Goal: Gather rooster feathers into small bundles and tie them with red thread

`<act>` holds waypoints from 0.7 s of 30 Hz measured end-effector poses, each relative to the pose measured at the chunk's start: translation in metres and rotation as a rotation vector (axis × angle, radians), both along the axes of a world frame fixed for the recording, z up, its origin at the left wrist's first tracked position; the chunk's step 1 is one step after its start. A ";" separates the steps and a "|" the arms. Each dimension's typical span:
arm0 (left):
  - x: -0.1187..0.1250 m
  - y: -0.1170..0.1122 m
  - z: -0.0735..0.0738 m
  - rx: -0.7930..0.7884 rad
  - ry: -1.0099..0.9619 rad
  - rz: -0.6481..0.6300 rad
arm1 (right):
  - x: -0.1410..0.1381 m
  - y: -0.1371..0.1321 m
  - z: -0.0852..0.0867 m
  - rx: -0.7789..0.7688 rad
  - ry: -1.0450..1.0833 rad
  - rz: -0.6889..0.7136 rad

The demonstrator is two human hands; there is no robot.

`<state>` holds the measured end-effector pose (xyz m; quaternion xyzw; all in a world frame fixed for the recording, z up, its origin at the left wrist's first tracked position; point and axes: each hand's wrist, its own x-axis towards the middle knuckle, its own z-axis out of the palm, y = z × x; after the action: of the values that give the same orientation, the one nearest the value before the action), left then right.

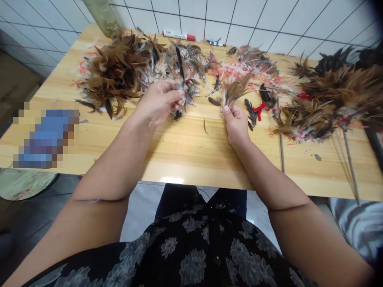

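Observation:
My right hand [237, 123] pinches the base of a small bunch of brown feathers [236, 91], whose tips fan up and to the right. Between the thumb and fingers of my left hand [161, 101] is a dark feather [180, 61], pointing upward. Behind that hand lies a heap of grey and white feathers [191, 56], and to its left a larger pile of brown feathers [116, 67]. Just right of my right hand, dark feathers tied with red string [261, 108] rest on the wooden table [188, 155].
Feather dusters [344, 91] on thin sticks lie at the right, one stick [350, 167] crossing the front edge. Pink shredded strips [236, 69] are scattered at the back. A red-capped marker [178, 36] lies by the tiled wall [248, 20]. A pixelated blue patch [49, 135] covers the left end.

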<state>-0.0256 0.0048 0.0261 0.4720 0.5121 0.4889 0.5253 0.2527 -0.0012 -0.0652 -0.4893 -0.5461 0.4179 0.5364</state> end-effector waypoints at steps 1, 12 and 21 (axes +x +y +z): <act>0.006 -0.004 0.002 -0.021 -0.028 -0.035 | -0.003 -0.003 0.002 -0.003 0.015 -0.009; 0.021 -0.018 -0.024 0.019 -0.071 -0.221 | -0.022 -0.020 0.023 -0.062 0.018 0.047; 0.032 -0.022 -0.035 0.087 -0.123 -0.188 | -0.030 -0.027 0.030 -0.111 0.024 0.084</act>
<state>0.0069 -0.0167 -0.0093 0.5093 0.4106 0.4875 0.5783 0.2232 -0.0284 -0.0356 -0.4902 -0.5356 0.4755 0.4968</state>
